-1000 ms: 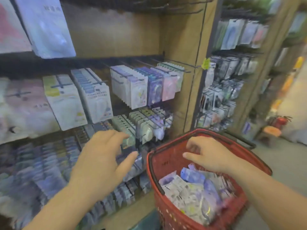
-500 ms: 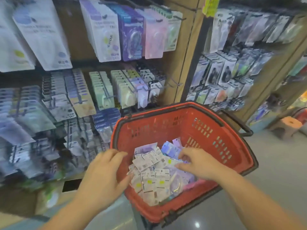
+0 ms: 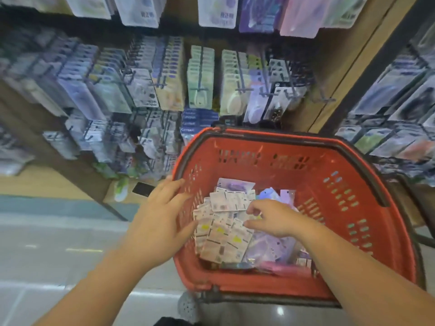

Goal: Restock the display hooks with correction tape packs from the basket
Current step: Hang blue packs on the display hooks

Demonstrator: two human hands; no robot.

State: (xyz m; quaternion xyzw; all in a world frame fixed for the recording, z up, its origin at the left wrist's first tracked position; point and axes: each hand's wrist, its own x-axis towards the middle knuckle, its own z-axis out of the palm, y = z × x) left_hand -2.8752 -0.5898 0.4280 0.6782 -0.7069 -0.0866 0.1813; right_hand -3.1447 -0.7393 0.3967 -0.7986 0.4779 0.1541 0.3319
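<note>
The correction tape packs lie in a loose, overlapping heap on the bottom of the red basket, most of them back side up and none yet lifted clear. The right hand is down on the heap with its fingers curled and the thumb just below them at a pack's edge. Whether a pack is actually pinched cannot be told. The left hand reaches over the basket's left rim with its fingers straight, spread and released, the thumb touching the nearest packs. A second ago that hand was up at the display while the right hovered above the basket. Both have since dropped into it and the view has tipped down with them, so the work has likely turned from hanging to picking up the next packs. Beyond the far rim the display hooks stand in close rows, most of them crowded, while the end hook beside the wooden upright looks bare. The basket's walls rise all around the heap, so a pack probably has to come straight up past the rim before swinging toward the hooks. The gap between the rim and the lowest rows is narrow, and the arms have more room to the left, over the floor.
</note>
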